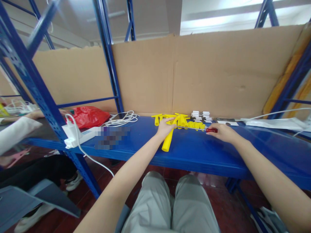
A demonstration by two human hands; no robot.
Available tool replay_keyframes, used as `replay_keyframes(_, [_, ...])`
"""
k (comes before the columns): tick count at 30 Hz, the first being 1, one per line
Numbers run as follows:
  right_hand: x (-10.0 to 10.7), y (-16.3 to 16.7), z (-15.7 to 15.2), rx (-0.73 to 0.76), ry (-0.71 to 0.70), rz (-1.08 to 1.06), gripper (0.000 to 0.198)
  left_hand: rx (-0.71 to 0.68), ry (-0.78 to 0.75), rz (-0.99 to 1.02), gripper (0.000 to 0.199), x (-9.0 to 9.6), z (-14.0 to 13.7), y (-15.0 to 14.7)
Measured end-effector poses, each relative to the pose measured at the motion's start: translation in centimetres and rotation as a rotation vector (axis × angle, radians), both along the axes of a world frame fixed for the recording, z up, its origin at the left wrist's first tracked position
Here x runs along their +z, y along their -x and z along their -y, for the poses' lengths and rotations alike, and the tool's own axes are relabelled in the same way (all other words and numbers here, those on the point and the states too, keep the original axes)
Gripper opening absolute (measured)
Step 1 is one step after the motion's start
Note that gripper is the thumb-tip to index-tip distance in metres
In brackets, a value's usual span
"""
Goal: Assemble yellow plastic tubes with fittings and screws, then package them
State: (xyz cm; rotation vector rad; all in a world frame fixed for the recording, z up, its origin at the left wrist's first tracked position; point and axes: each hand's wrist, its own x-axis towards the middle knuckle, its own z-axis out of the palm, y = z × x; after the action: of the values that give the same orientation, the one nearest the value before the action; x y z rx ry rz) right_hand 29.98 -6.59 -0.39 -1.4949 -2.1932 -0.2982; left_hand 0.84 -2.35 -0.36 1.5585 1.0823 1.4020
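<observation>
My left hand (166, 127) is closed around the upper end of a yellow plastic piece with a hollow tube-shaped handle (167, 141), which slants toward me over the blue bench. In my right hand (224, 132) is a screwdriver (212, 130) with a red handle. Its long metal shaft points left, and the tip meets the yellow piece by my left fingers; the exact contact is too small to make out. Just behind stand several similar yellow pieces (156, 120). Small flat yellow parts (196, 125) lie in a pile behind the screwdriver shaft.
The blue bench (206, 155) backs onto a cardboard wall (206, 74). White strips (201, 116) are stacked behind the yellow parts. Leftward lie a red plastic bag (89, 117), coiled white cables (123, 119) and a power strip (87, 135). A co-worker's sleeve (19, 132) shows beyond the blue post.
</observation>
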Motion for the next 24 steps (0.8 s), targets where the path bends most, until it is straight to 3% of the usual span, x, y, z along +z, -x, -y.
replay_keyframes(10, [-0.5,-1.0,-0.9,-0.009,0.061,0.036,0.015,0.022,0.104,-0.095,0.054,-0.1,0.2,0.1])
replay_keyframes(24, [-1.7,-3.9,-2.3,-0.159,0.208,0.098,0.015,0.056,0.04,-0.11,0.044,-0.7,-0.7,0.0])
